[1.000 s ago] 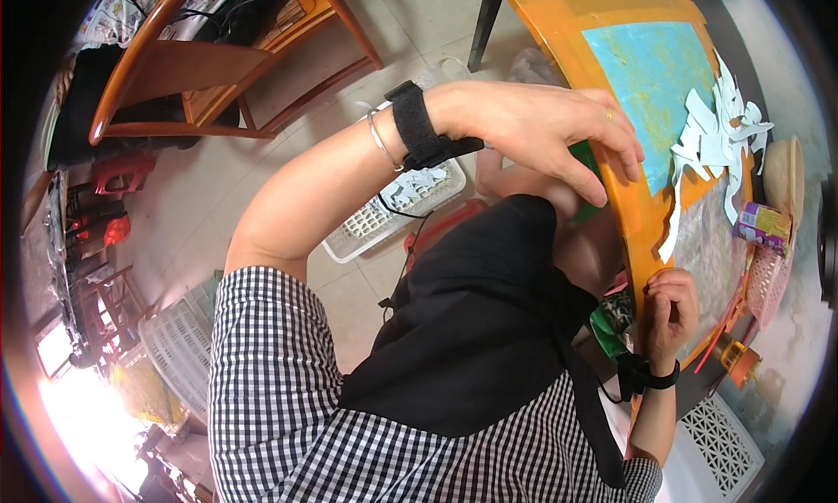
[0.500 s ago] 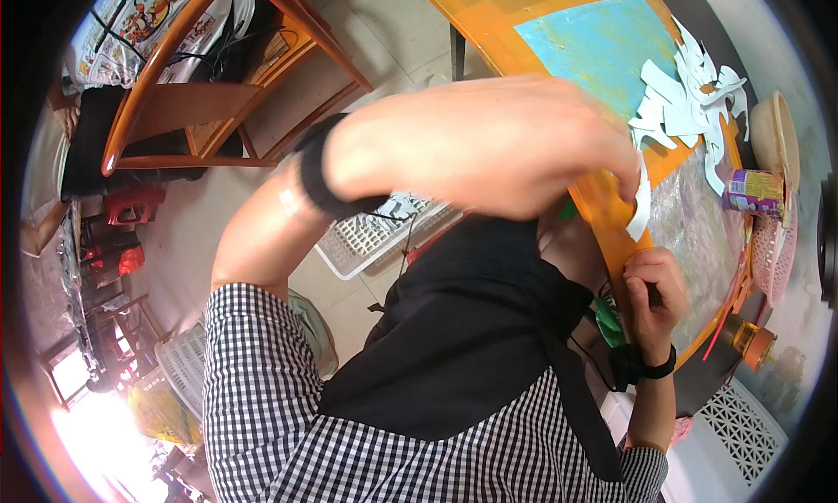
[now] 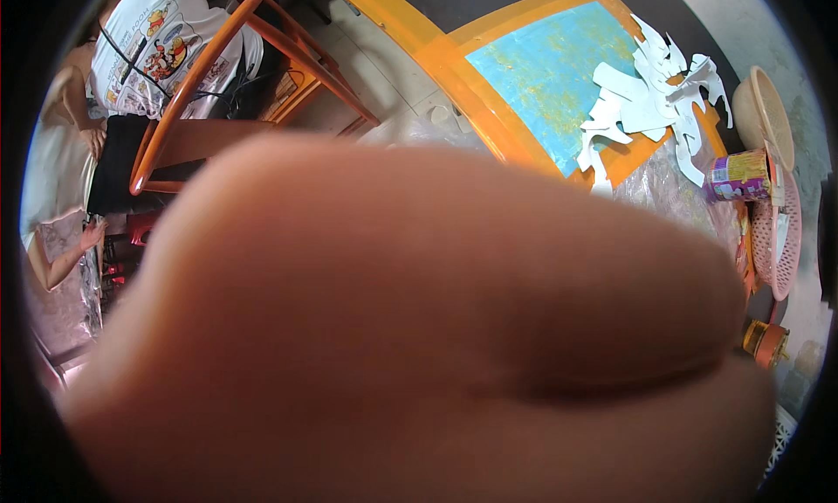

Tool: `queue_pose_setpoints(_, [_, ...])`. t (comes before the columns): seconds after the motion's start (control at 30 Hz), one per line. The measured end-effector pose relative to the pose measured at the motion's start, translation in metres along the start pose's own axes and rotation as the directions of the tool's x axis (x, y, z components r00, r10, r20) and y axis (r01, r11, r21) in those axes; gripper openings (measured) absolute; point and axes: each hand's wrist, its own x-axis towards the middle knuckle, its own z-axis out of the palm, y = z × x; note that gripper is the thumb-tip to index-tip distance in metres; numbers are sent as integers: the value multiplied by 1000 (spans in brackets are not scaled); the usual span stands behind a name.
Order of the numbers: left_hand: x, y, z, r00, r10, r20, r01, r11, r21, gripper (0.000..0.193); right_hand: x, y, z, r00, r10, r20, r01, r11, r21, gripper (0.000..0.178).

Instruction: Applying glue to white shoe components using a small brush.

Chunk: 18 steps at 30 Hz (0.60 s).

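A hand, which looks like my left hand (image 3: 419,320), is very close to the camera and fills most of the lower picture. It is blurred, and I cannot make out how its fingers are set or whether they hold anything. My right hand is hidden behind it. Beyond the hand, at the upper right, a heap of white cut pieces (image 3: 642,101) lies partly on a blue sheet (image 3: 537,71). That sheet is on a table edged with orange tape (image 3: 436,62).
At the right stand a purple-and-yellow can (image 3: 738,176), a beige basket (image 3: 768,119) and a pink perforated basket (image 3: 779,241). An orange-lidded jar (image 3: 766,341) is below them. A wooden chair (image 3: 188,88) is at the upper left, beside a person in a printed white shirt (image 3: 161,36).
The left hand has come up from the table edge toward the camera and now blocks the lower view. The right hand has gone out of sight behind it. The view has shifted slightly.
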Motion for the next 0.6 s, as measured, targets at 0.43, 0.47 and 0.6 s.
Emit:
queue_pose_setpoints(0.43, [17,40,-4,944,-312,107,310,950,38,10,-14,16,4,999,30,27,-31,999,23,9])
queue_pose_setpoints(0.47, [17,43,-4,933,-340,116,337,941,43,10,-13,13,4,998,52,43,-54,998,45,9])
queue_pose_setpoints(0.6, [14,57,-15,887,-443,132,439,897,57,9,-10,7,9,996,82,40,-84,996,36,6])
